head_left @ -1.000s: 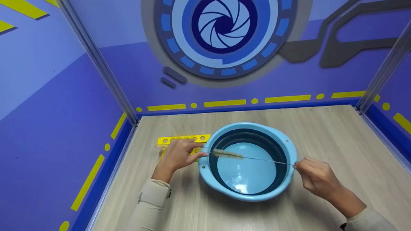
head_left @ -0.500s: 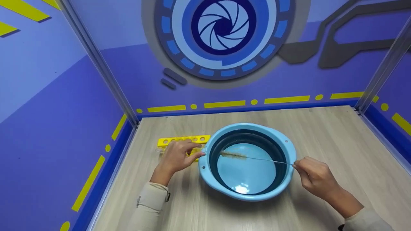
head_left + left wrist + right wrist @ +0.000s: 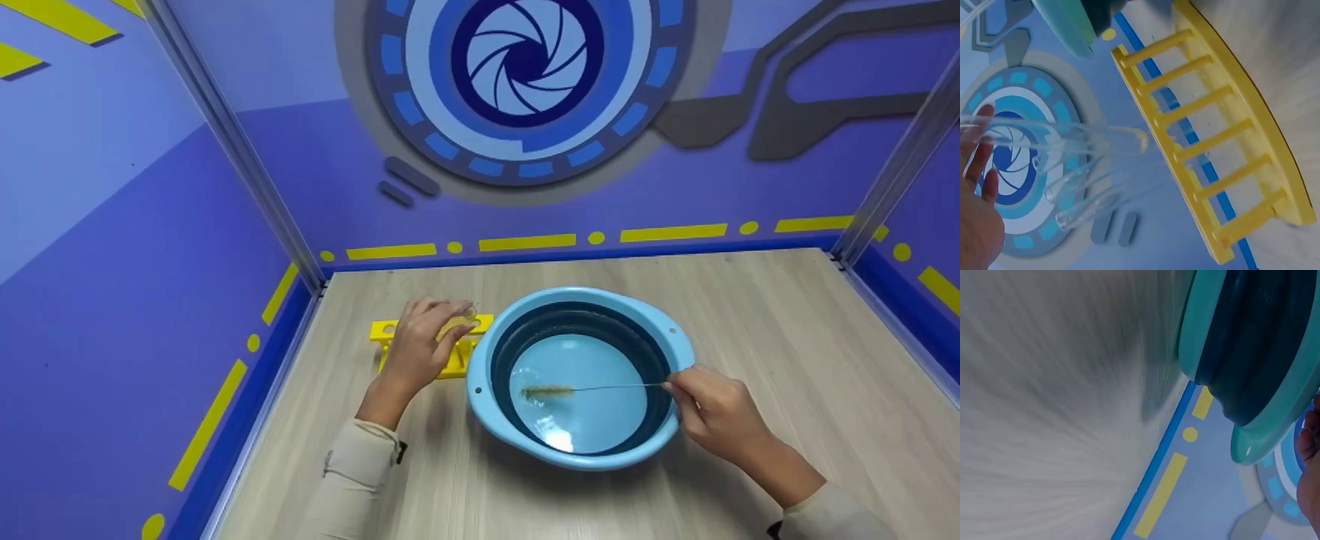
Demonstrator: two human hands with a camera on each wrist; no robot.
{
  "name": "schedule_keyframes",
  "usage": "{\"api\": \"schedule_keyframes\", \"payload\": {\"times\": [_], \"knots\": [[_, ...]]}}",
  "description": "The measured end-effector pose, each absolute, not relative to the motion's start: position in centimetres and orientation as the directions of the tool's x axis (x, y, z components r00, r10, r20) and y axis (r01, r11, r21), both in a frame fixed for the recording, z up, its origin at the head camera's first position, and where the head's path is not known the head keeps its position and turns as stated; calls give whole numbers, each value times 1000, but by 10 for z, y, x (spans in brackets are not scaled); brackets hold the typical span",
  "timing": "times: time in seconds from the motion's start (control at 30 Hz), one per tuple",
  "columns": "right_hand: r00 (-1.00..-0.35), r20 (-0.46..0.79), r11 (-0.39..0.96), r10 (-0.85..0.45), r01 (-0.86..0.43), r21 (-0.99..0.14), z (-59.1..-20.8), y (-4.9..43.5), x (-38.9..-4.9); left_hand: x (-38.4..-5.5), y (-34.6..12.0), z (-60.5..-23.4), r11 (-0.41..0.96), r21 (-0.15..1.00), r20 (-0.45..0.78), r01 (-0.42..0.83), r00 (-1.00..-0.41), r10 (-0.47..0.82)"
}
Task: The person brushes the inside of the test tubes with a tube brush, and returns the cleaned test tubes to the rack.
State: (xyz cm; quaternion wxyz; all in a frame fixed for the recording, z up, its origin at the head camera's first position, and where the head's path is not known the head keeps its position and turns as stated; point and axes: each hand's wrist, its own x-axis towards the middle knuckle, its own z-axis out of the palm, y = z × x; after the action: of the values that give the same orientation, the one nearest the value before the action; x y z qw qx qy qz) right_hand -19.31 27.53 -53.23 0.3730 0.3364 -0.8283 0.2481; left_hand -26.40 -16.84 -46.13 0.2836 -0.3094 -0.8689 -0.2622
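Observation:
My left hand point(image 3: 420, 341) holds a clear glass test tube point(image 3: 1072, 135) between thumb and fingertips, above the yellow test tube rack point(image 3: 484, 322). In the left wrist view its rounded end points toward the rack; whether it sits in a hole I cannot tell. My right hand point(image 3: 724, 412) pinches the thin wire handle of a test tube brush point(image 3: 549, 391) at the right rim of a blue basin point(image 3: 480, 409). The tan bristles are low inside the basin, at or near the water. The right wrist view shows only the curled fingertips point(image 3: 1309, 433) beside the basin's rim.
More clear test tubes point(image 3: 1064, 219) stand in the rack, close against the basin's left side. The basin rests on the wooden table point(image 3: 765, 322), with dark folding walls and a shiny surface inside. Purple panels point(image 3: 285, 180) enclose the table at the back and sides.
The brush has come away from the test tube and dropped lower into the basin. My left hand has turned the tube from lying sideways to more upright over the rack.

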Motion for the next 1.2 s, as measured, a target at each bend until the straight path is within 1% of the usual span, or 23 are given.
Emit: {"api": "schedule_keyframes", "payload": {"times": [0.13,0.2,0.27,0.4,0.47,0.53,0.73,0.9,0.97,1.03,1.2], "knots": [[-541,774,686,-328,-700,-198,-531,267,-196,-267,-162,-461,638,302,711,708,-613,344],[-580,756,710,-302,-666,-228,-530,260,-197,-268,-160,-463,612,324,742,721,-595,308],[-639,724,748,-259,-607,-269,-529,254,-198,-269,-157,-467,581,356,767,732,-584,266],[-757,635,815,-152,-459,-353,-525,242,-203,-271,-152,-474,528,417,793,740,-580,187],[-796,595,831,-107,-401,-387,-523,239,-205,-273,-150,-476,520,432,798,737,-581,159],[-821,565,840,-80,-360,-405,-521,237,-207,-274,-148,-477,526,446,795,724,-590,138],[-854,519,855,-29,-291,-430,-520,235,-207,-281,-142,-481,572,478,760,667,-640,111],[-858,513,866,-5,-260,-427,-522,233,-207,-284,-139,-486,596,535,689,598,-718,102],[-858,514,869,-3,-256,-423,-522,233,-207,-285,-138,-487,602,555,666,574,-741,92],[-861,509,870,-2,-253,-424,-521,232,-207,-287,-137,-487,610,567,651,554,-755,80],[-872,489,875,17,-224,-430,-521,232,-208,-293,-134,-483,645,548,647,533,-759,78]]}}
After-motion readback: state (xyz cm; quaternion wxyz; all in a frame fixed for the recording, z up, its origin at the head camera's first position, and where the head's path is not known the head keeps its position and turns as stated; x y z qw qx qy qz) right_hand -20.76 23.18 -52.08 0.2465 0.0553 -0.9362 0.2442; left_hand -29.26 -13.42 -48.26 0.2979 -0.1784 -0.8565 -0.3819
